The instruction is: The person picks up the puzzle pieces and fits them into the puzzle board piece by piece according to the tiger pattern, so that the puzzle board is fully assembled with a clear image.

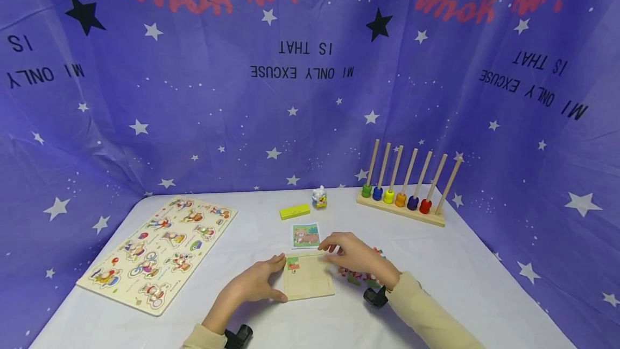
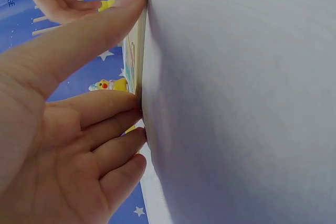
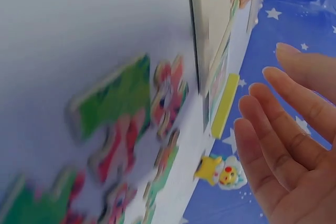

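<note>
A shallow square wooden puzzle tray (image 1: 310, 283) lies on the table, with one puzzle piece (image 1: 293, 264) in its upper left corner. My left hand (image 1: 254, 281) touches the tray's left side, its thumb at the near corner and its fairly straight fingertips at the far one. Over the tray's upper right edge hovers my right hand (image 1: 351, 252), fingers loosely bent and nothing visible between them. Beside the tray, partly under the right forearm, is a heap of loose puzzle pieces (image 3: 118, 100), red, pink and green. Just behind the tray lies a picture card (image 1: 305, 235) of a brown animal.
A yellow box (image 1: 294, 211) and a small white-and-yellow toy figure (image 1: 319, 197) stand farther back. At the back right is a wooden peg rack (image 1: 401, 210) with coloured beads. A large wooden picture board (image 1: 160, 252) covers the left side. Purple cloth (image 1: 271, 133) hangs around the table.
</note>
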{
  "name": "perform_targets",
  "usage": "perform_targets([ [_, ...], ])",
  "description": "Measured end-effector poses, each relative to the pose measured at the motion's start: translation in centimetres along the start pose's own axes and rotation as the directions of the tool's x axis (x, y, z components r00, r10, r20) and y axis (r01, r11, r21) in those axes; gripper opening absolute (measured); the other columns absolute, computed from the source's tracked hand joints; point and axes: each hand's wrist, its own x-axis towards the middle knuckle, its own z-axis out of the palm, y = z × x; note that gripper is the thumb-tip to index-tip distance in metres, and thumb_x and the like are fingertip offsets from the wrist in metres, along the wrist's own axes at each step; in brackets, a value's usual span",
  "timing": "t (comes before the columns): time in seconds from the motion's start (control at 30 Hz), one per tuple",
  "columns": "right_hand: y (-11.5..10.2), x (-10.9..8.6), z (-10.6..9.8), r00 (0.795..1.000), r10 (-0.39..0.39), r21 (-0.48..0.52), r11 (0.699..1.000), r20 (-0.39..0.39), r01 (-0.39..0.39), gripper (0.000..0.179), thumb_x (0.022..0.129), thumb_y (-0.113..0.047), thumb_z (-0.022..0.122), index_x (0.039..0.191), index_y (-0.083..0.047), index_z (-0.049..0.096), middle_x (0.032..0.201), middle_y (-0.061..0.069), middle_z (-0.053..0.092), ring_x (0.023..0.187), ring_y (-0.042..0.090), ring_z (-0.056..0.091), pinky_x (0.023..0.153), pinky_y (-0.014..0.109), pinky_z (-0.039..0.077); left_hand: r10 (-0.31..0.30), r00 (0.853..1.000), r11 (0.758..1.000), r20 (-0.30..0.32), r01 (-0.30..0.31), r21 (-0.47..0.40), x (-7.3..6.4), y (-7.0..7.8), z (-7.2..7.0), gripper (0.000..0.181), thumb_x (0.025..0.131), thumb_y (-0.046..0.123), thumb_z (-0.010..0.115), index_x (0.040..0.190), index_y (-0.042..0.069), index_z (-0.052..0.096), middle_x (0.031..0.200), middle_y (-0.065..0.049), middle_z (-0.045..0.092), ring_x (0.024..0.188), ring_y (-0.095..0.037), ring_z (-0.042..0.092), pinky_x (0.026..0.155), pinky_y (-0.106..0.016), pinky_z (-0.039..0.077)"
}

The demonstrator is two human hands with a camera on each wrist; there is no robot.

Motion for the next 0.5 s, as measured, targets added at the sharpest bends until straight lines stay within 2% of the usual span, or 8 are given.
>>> perform_targets([
  [0.13,0.4,-0.9,-0.8,0.999,0.033,-0.013,0.999,-0.010,-0.033,0.024,0.090,-0.013,0.069,0.113,-0.007,0.068,0.101,0.000,0.067,0.089,0.012,0.062,0.073,0.026,0.056,-0.001,1.000,1.000,0.000,0.001,0.002,0.0,0.0,0.0,0.091,0.068,0.028,0.086,0.137,-0.012,0.042,0.149,-0.025,0.034,0.136,-0.044,0.032,0.111,-0.055,0.027],
  [0.23,0.6,-1.5,-1.4,0.998,0.065,-0.002,0.998,-0.003,-0.065,0.024,0.091,-0.016,0.067,0.114,-0.007,0.068,0.103,0.001,0.067,0.090,0.010,0.061,0.075,0.029,0.056,-0.002,1.000,1.000,0.003,0.002,-0.003,0.0,0.0,0.0,0.091,0.068,0.028,0.086,0.138,-0.012,0.042,0.149,-0.025,0.034,0.136,-0.044,0.031,0.111,-0.055,0.027],
  [0.4,1.2,-2.5,-2.2,0.998,0.069,0.009,0.998,-0.009,-0.069,0.024,0.092,-0.015,0.067,0.113,-0.004,0.068,0.103,0.008,0.068,0.089,0.012,0.061,0.074,0.033,0.056,0.004,1.000,1.000,0.006,-0.004,-0.010,0.0,0.0,0.0,0.091,0.069,0.027,0.086,0.138,-0.012,0.041,0.149,-0.025,0.033,0.136,-0.044,0.031,0.111,-0.055,0.027],
  [0.5,1.7,-3.1,-2.5,0.997,0.071,-0.002,0.997,-0.025,-0.071,0.023,0.091,-0.014,0.067,0.113,-0.005,0.068,0.103,0.006,0.068,0.088,0.012,0.061,0.073,0.032,0.056,0.005,1.000,1.000,0.004,-0.005,-0.012,0.0,0.0,0.1,0.091,0.069,0.027,0.085,0.138,-0.012,0.041,0.150,-0.025,0.033,0.137,-0.043,0.031,0.112,-0.054,0.027],
])
